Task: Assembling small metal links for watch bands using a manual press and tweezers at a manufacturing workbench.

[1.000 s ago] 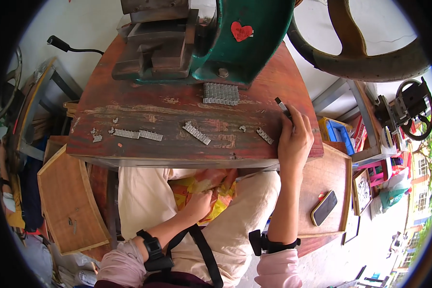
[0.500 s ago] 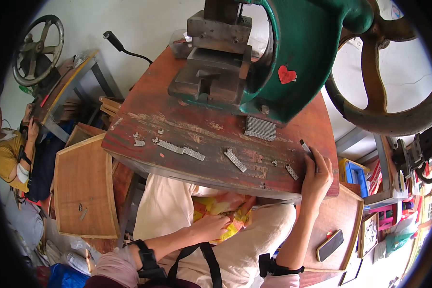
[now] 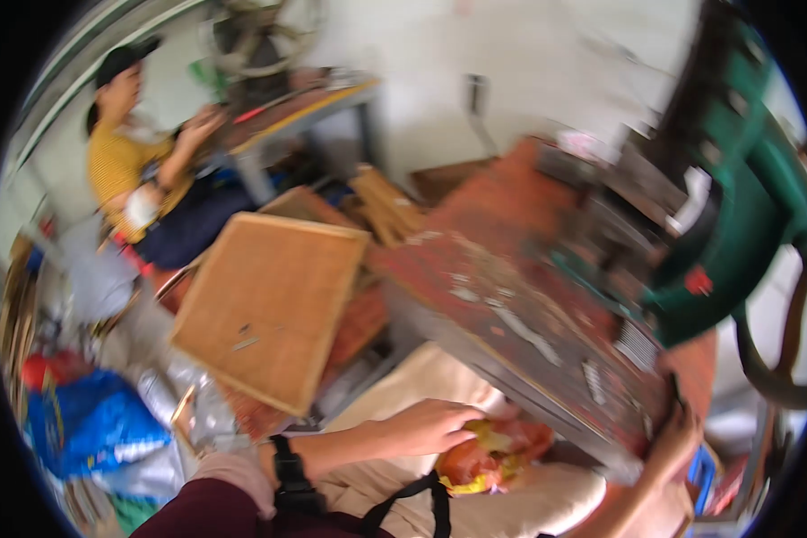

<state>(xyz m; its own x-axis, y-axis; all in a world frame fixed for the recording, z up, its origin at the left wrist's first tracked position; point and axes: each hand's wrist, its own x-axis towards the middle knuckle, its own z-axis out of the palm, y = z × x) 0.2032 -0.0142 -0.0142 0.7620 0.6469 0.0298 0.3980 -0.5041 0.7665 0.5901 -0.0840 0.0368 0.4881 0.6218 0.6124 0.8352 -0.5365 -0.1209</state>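
Note:
My left hand is over my lap with its fingers bent together, touching the edge of a crumpled yellow and orange plastic bag. What these fingers hold, if anything, is hidden. At the near right corner of the red worn worktable is my right hand, closed on a small slim dark piece; blur hides its detail. Small grey metal link strips lie on the tabletop, one longer strip and a shorter strip. Beside the press base sits a block of stacked grey strips.
A green press with a handwheel stands on the table's right. Left of the table is a shallow wooden tray with small bits on it. Further left, a person in yellow sits at another bench. Bags lie on the floor.
The view has swung to the left, so table and press now sit further right and the other person shows more fully. My right hand stays by the table's corner, my left at the bag.

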